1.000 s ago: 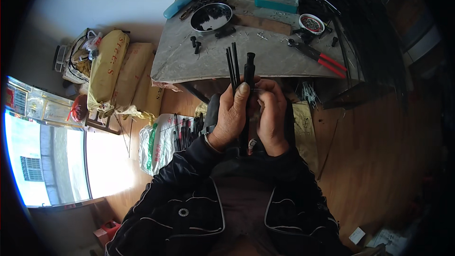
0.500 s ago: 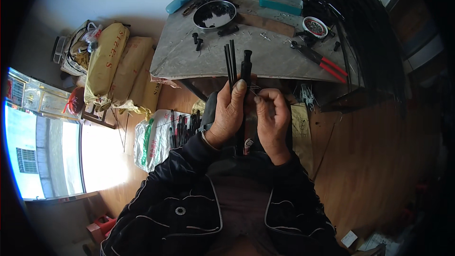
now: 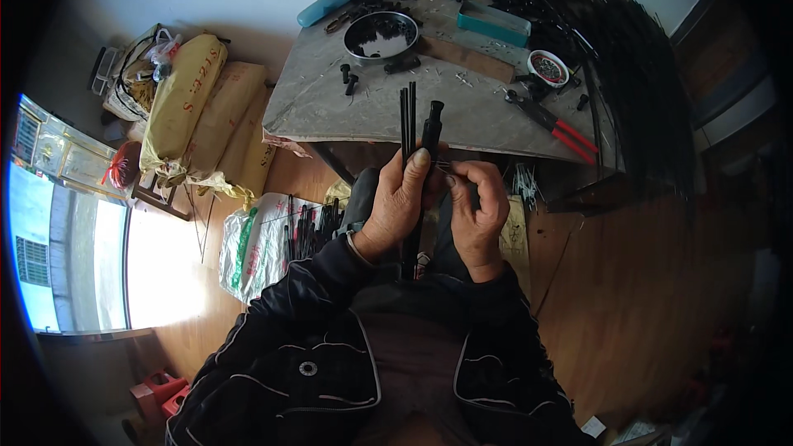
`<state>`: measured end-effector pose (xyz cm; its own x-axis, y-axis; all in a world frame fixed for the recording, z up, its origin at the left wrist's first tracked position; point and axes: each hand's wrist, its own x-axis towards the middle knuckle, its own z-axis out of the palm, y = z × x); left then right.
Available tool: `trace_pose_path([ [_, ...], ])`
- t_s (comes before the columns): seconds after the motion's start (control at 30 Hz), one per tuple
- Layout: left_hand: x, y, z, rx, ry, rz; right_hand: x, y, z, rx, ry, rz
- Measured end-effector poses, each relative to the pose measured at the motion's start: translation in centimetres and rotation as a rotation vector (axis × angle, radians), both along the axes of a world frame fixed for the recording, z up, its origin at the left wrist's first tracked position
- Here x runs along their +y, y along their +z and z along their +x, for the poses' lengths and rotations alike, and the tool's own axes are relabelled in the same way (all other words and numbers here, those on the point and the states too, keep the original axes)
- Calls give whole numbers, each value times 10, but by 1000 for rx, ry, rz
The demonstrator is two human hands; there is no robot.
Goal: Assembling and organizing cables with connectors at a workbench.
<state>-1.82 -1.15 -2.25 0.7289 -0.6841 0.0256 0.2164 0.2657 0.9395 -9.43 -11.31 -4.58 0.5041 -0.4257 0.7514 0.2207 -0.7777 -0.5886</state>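
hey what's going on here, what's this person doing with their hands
A person in a dark jacket sits at a grey worktable, holding a bundle of thin black rods upright in the left hand. The right hand pinches something small against a thicker black piece beside the rods; what it is cannot be made out. On the table lie a metal bowl, red-handled pliers, a small round tin and many black parts.

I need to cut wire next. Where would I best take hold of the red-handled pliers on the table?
Grip the red-handled pliers by the two red handles, coming from the right, near side. The handles point toward the table's near right edge and lie bare, while the dark jaws point in toward the small parts.
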Motion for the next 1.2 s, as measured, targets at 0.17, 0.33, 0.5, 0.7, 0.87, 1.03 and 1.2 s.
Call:
trace_pose_path([
  [0.17, 0, 3, -2, -54, -5, 13, 10, -2, -4, 21, 179, 479],
  [0.33, 1, 3, -2, -51, 33, 34, 16, 13, -7, 79, 236, 692],
  [0.5, 4, -3, 1, -116, 26, 31, 12, 11, -7, 73, 451, 1108],
  [0.7, 6, 2, -1, -149, 5, 43, -5, 36, -9, 210, 467, 979],
  [0.87, 6, 2, -2, -144, -3, 34, -14, 39, -9, 366, 340, 659],
  [1.03, 7, 1, -4, -117, 22, 13, -6, 41, -14, 336, 419, 852],
  [1.2, 9, 3, 0, -108, -17, 64, -5, 31, -14, 152, 249, 604],
])
